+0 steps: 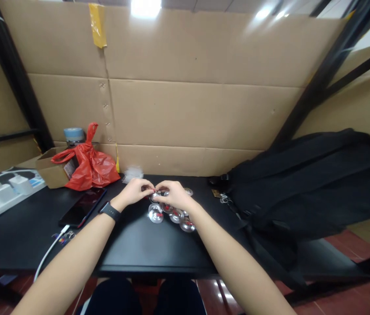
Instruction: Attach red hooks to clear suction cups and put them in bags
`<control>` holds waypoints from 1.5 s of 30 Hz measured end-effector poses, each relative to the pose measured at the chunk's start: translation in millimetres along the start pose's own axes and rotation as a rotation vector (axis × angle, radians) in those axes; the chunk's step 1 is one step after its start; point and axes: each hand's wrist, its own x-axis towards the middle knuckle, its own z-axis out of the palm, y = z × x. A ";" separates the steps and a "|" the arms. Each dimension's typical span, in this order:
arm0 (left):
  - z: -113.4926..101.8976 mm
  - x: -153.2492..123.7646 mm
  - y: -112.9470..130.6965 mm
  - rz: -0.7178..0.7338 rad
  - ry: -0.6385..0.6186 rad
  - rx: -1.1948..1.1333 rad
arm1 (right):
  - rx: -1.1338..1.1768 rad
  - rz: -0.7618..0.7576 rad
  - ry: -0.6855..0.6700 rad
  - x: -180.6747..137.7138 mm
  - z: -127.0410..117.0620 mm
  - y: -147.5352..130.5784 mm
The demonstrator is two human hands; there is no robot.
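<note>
My left hand, with a dark watch on its wrist, pinches a small red bit at its fingertips. My right hand is closed beside it, thumb and fingers drawn together at a shiny round disc. The fingertips of both hands almost meet there and partly cover the disc. More round, see-through discs with red parts, like suction cups, lie below and around my right hand. One such disc rests on the black table just under the hands, and another lies near my right wrist.
To the left are a red plastic bag, a cardboard box, a phone and a white power strip with plugs. A clear plastic packet sits behind my left hand. A black backpack fills the right side. Cardboard walls the back.
</note>
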 end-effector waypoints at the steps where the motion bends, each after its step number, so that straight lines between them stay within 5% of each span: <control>1: -0.2 0.5 3.1 0.009 0.027 0.002 | -0.014 -0.010 0.013 0.4 3.0 -2.6; 16: 7.3 3.3 28.5 0.069 0.158 -0.014 | 0.001 -0.001 0.109 -0.8 0.1 -0.3; 20: 3.7 3.8 25.7 -0.048 0.285 0.021 | 0.213 0.044 0.207 1.3 2.2 7.2; 23: 2.1 3.9 19.4 -0.097 0.234 0.034 | 0.444 0.115 0.274 4.0 3.4 10.5; 26: 6.9 3.8 16.9 -0.091 0.153 -0.089 | 0.590 0.182 0.254 5.4 5.1 8.9; 32: 19.5 3.7 23.2 -0.105 0.200 -0.237 | 0.725 0.190 0.159 1.5 5.6 2.1; 41: 5.1 3.4 13.0 -0.200 0.197 -0.016 | 0.612 0.189 0.122 3.9 1.6 11.5; 45: -10.3 -1.5 -6.3 -0.224 0.101 0.203 | 0.306 0.191 0.203 2.4 -20.2 38.8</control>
